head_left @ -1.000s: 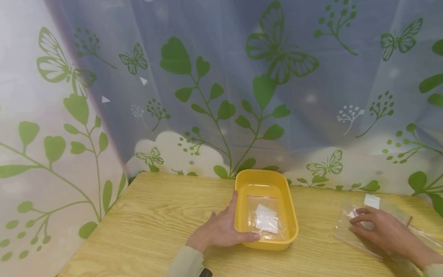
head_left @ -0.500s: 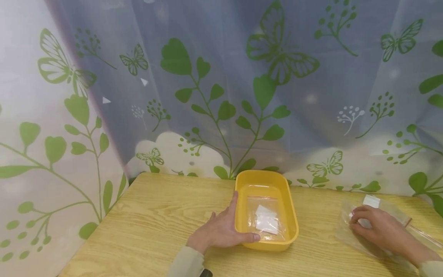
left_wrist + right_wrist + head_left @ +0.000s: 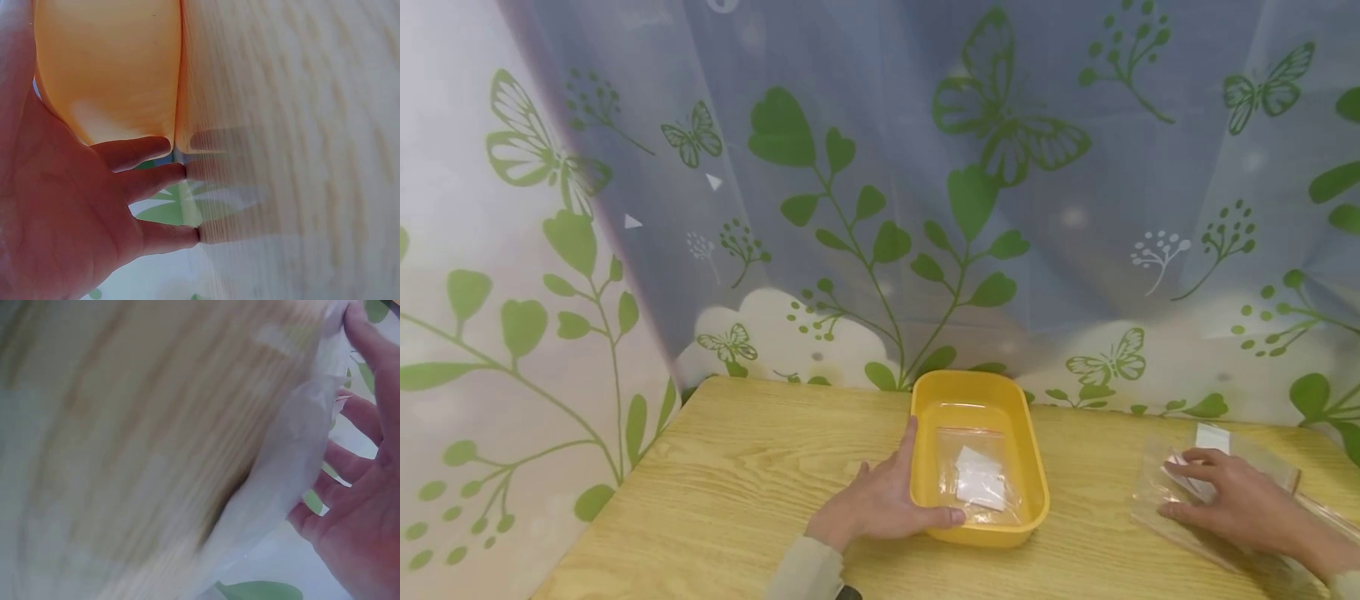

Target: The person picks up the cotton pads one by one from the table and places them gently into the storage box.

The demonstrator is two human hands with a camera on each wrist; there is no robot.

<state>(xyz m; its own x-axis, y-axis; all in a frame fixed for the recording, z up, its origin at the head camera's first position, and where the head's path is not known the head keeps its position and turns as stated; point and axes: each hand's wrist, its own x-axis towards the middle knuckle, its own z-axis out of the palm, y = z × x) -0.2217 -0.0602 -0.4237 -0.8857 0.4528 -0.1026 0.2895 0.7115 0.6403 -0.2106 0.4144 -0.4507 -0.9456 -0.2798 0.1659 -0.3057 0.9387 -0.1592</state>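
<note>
My left hand lies against the near left corner of a yellow plastic bin, its thumb along the front rim. In the left wrist view the fingers reach out fairly straight, one along the bin's wall and others down at the tabletop. Inside the bin lies a clear zip bag with white paper pieces. On the right, my right hand rests on clear plastic bags, thumb and forefinger apart. A bag's edge bulges up beside the fingertips in the right wrist view.
The wood-grain table meets a patterned curtain right behind the bin. Another curtain panel closes off the left side. A white label shows at the bags' far edge.
The right thumb and forefinger came close together on the bag half a second ago and are now spread apart. The left hand and the bin stay in place.
</note>
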